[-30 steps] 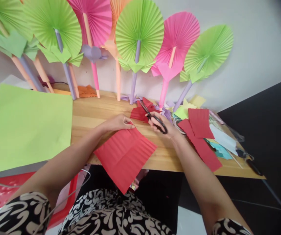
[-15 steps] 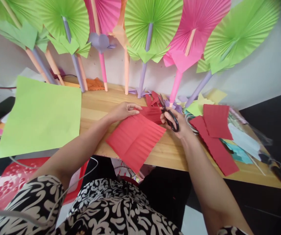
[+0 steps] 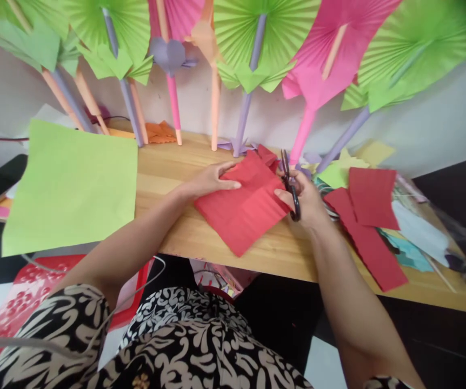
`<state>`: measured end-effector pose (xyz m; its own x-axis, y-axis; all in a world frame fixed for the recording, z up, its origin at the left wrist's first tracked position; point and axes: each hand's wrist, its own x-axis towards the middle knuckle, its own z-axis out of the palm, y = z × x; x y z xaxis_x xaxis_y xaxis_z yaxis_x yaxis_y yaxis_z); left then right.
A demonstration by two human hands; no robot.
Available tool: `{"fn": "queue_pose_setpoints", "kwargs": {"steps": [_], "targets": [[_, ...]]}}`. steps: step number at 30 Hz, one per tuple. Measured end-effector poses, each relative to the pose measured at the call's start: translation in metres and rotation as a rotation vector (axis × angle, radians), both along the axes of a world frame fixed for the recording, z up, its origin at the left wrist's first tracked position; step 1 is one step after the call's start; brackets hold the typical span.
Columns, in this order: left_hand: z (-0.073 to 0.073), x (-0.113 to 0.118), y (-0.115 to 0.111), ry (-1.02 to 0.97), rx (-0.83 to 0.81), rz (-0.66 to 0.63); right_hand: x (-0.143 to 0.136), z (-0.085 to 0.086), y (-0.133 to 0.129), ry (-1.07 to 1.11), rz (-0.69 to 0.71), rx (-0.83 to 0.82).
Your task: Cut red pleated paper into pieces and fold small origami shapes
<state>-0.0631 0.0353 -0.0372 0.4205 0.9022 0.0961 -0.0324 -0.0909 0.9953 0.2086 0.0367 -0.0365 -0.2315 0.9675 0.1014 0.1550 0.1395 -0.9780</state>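
Observation:
A red creased paper [image 3: 243, 202] lies between my hands over the front part of the wooden table. My left hand [image 3: 214, 179] holds its left edge, thumb on top and fingers partly hidden behind it. Black-handled scissors [image 3: 293, 201] are in my right hand [image 3: 304, 197], blades pointing up and away from me. The thumb of that hand also touches the right edge of the red paper. Small red paper pieces [image 3: 267, 155] lie just behind the sheet.
A large green sheet [image 3: 73, 186] covers the table's left part. Several paper fans on sticks, such as a green one [image 3: 265, 46], lean on the wall behind. Cut red pieces [image 3: 373, 197] and other scraps lie at the right. A red stool [image 3: 26, 297] stands below left.
The red paper has been turned and moved up and to the right, now flatter between both hands. My left hand's thumb has spread onto it. The scissors have tilted more upright.

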Motion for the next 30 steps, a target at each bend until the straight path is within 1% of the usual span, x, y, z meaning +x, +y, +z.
{"fn": "queue_pose_setpoints", "kwargs": {"steps": [2, 4, 5, 7, 9, 10, 13, 16, 20, 24, 26, 30], "targets": [[0.001, -0.006, 0.001, 0.096, 0.009, -0.022, 0.002, 0.002, 0.002, 0.032, -0.064, 0.041], [0.0, -0.012, 0.005, 0.069, -0.034, -0.024, 0.005, 0.002, 0.004, 0.053, -0.121, 0.088], [-0.001, -0.015, 0.008, 0.039, -0.057, 0.009, 0.007, 0.002, 0.005, 0.067, -0.14, 0.106], [-0.002, -0.02, 0.013, -0.015, -0.075, 0.141, 0.01, 0.001, 0.007, 0.111, -0.144, 0.119], [-0.004, -0.024, 0.018, -0.071, -0.059, 0.301, 0.011, -0.001, 0.008, 0.147, -0.113, 0.108], [-0.005, -0.025, 0.02, -0.104, -0.047, 0.358, 0.011, -0.001, 0.008, 0.152, -0.092, 0.098], [-0.008, -0.027, 0.025, -0.196, -0.016, 0.457, 0.01, -0.001, 0.007, 0.107, -0.038, 0.081], [-0.011, -0.027, 0.028, -0.22, 0.005, 0.535, 0.008, 0.004, 0.004, 0.027, -0.01, 0.088], [-0.012, -0.027, 0.029, -0.221, 0.029, 0.58, 0.007, 0.008, 0.002, 0.006, 0.045, 0.067], [-0.009, -0.027, 0.028, -0.223, 0.018, 0.617, 0.008, 0.007, 0.002, 0.007, 0.086, 0.049], [-0.008, -0.028, 0.027, -0.212, 0.001, 0.631, 0.009, 0.004, 0.004, 0.009, 0.064, 0.049], [-0.006, -0.029, 0.027, -0.186, -0.005, 0.642, 0.013, -0.003, 0.012, 0.055, -0.058, 0.09]]}}
